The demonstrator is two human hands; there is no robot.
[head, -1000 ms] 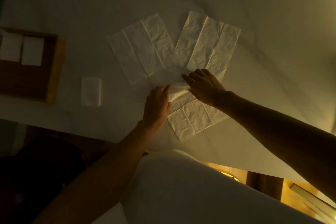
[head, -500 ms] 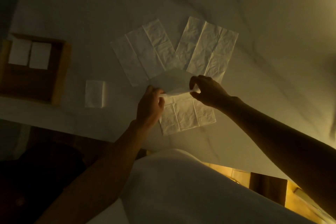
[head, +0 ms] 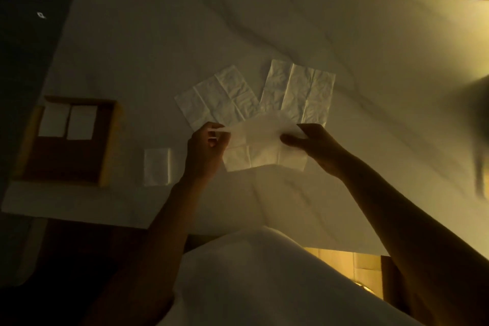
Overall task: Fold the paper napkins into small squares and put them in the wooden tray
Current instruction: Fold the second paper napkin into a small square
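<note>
Both hands hold one white paper napkin [head: 264, 148] over the middle of the white table. My left hand [head: 207, 149] pinches its left corner and my right hand [head: 315, 145] pinches its right corner, with the upper half folded toward me over the lower half. Two unfolded napkins lie flat just beyond, one to the left [head: 219, 95] and one to the right [head: 299, 90]. A folded napkin [head: 157, 167] rests on the table left of my left hand. The wooden tray [head: 108, 140] at the far left contains two folded squares [head: 67, 122].
The table [head: 344, 34] has its near edge close to my body and its left edge just past the tray. White cloth on my lap [head: 251, 280] fills the bottom of the view. The lighting is dim.
My hands lifted the napkin's far edge off the table and drew it toward me, spreading apart to its two corners. The view has tilted and shows more of the table.
</note>
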